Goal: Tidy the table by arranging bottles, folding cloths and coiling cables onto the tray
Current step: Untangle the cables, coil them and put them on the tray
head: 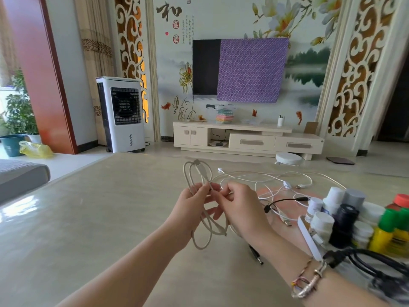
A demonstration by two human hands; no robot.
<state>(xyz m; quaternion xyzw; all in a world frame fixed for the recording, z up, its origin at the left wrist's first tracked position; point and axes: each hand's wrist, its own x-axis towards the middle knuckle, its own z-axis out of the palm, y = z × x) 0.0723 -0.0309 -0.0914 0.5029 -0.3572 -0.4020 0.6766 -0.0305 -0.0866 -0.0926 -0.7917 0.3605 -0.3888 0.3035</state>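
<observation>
Above the beige table (99, 218), my left hand (190, 209) grips a grey-white USB cable (194, 173) gathered into loops that stick up above the fingers and hang below the palm. My right hand (239, 207) pinches a strand of the same cable just beside the left fingers. A white tray (308, 238) at the right holds several bottles (345, 220) with white, grey, black, green and red caps. Loose white cables (265, 178) sprawl on the table behind my hands.
A thin black cable (285, 200) lies between the white cables and the tray. A thick black cable (371, 260) lies at the front right by my wrist. A black plug (255, 254) rests under my right forearm. Bare tabletop spreads to the left.
</observation>
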